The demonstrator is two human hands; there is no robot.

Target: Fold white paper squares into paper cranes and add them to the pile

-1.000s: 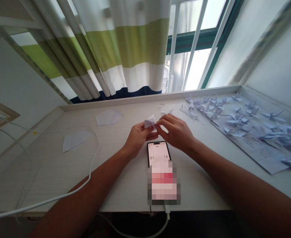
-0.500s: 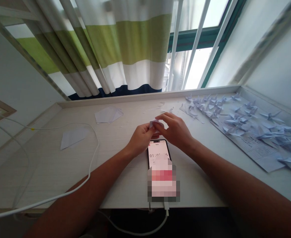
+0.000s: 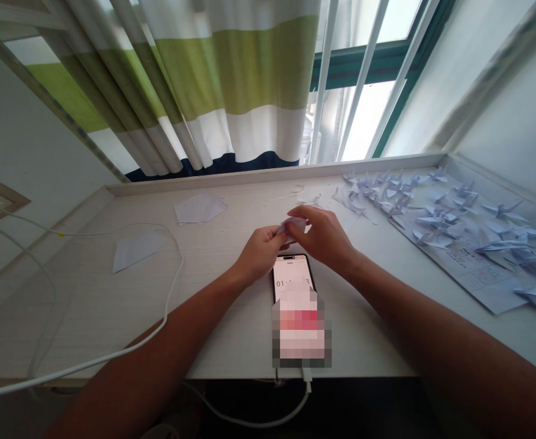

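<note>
A small folded piece of pale paper (image 3: 294, 224) is pinched between both of my hands just above the desk's middle. My left hand (image 3: 259, 253) grips its left side with thumb and fingers closed. My right hand (image 3: 323, 235) pinches its right side from above. Directly below the hands a phone (image 3: 291, 277) lies flat on the desk with a timer on its screen, its lower half blurred out.
Several folded paper cranes (image 3: 436, 213) lie over a printed sheet (image 3: 482, 277) at the right. Two flat paper pieces (image 3: 199, 209) (image 3: 136, 250) rest at the left. A white cable (image 3: 167, 286) loops across the desk; another plugs into the phone. Curtain and window bars stand behind.
The paper piece has been turned and pressed smaller between my fingers, and both hands have shifted slightly farther from me. The timer has kept running.
</note>
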